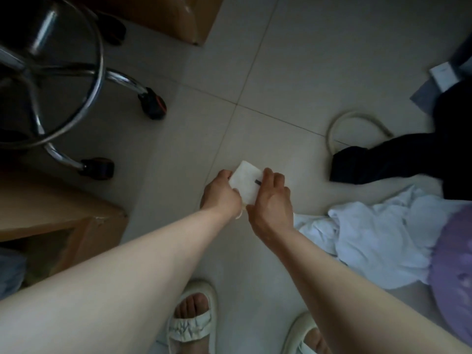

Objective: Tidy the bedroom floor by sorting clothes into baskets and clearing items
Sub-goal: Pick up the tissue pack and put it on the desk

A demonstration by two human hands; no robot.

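A small folded white cloth (245,180) with a short dark mark is held between both hands above the tiled floor. My left hand (221,193) grips its left edge and my right hand (271,200) grips its right side. A crumpled white garment (370,241) lies on the floor to the right, with a purple garment (452,261) beside it at the right edge. Dark clothing (398,159) is spread further back on the right.
A chrome-based wheeled stool (63,80) stands at the left. Cardboard boxes sit at the lower left (61,210) and at the top (173,14). A beige looped strap (355,123) pokes out from the dark clothing. A white box (444,75) lies at the right edge. My sandalled feet (194,318) are below.
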